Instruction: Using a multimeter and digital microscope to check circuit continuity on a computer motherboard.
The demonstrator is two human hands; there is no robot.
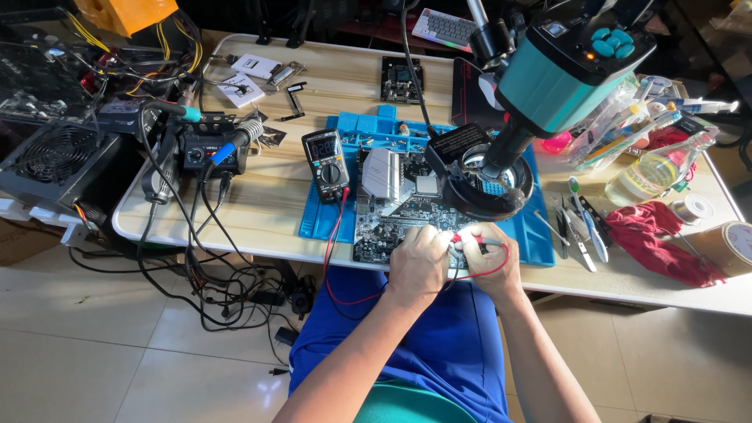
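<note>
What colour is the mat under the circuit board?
Blue; the mat shows best in the head view.

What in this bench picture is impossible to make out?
- Head view: the probe tips, hidden by the left hand and right hand and washed out by glare.
- The multimeter reading: too small.
- The circuit board under the microscope: partly covered by its ring light.
</note>
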